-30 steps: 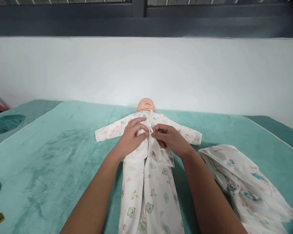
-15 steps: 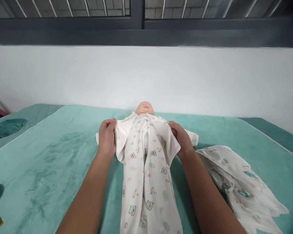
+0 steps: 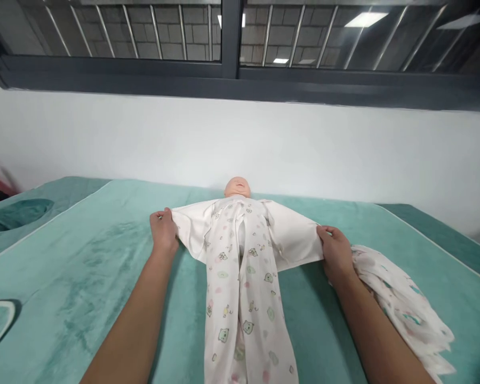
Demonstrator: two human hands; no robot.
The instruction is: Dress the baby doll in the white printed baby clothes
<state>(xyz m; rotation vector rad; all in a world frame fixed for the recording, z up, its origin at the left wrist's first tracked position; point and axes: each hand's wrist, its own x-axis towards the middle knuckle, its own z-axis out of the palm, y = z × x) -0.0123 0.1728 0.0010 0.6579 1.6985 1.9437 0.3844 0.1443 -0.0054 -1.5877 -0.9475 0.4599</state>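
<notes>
A baby doll lies on its back, its head by the wall. White baby clothing with pale green animal prints covers its body and legs, with a long slit down the middle. Plain white cloth spreads out sideways at both shoulders. My left hand pinches the outer edge of the left piece of white cloth. On the other side, my right hand grips the outer edge of the right piece of white cloth, drawn out taut. The doll's arms are hidden.
A crumpled white printed cloth lies at the right, partly behind my right forearm. Everything rests on a green plush cover. A white curved object is at the left edge. A white wall and dark window frame stand behind.
My hands have moved apart from beside the doll's shoulders, stretching the white cloth outward on both sides. The view has tilted up slightly, showing more of the window.
</notes>
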